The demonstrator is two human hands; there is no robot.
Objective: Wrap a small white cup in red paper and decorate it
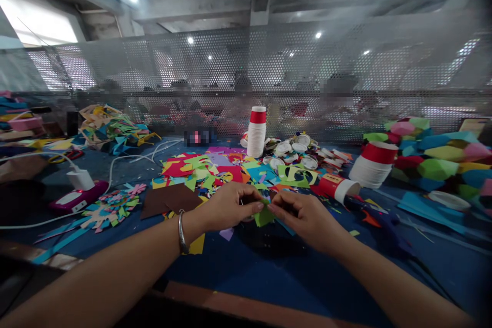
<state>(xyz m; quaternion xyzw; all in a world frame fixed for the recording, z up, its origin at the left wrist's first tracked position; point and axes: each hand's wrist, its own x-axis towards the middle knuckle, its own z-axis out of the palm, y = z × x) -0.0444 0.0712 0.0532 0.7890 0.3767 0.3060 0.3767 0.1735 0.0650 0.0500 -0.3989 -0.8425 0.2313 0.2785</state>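
Note:
Between my two hands is a small piece of green paper (pixel 264 218), held over the near part of the blue table. My left hand (pixel 230 206), with a silver bracelet (pixel 182 233) on the wrist, pinches its upper left edge between thumb and fingers. From the other side, my right hand (pixel 302 215) closes thumb and fingertips on its right edge. Just beyond the hands lies a heap of coloured paper scraps (pixel 196 170). Left of my left hand is a brown paper sheet (pixel 171 200). A red and white paper cup (pixel 338 188) lies tipped beyond my right hand.
Stacked cups stand at the back (pixel 256 136) and right (pixel 372 164). A dark blue glue gun (pixel 392 230) lies right of my right arm. At left are a power strip (pixel 79 197) with a white charger, cables and paper strips (pixel 113 207). A perforated metal screen (pixel 215 72) rises behind.

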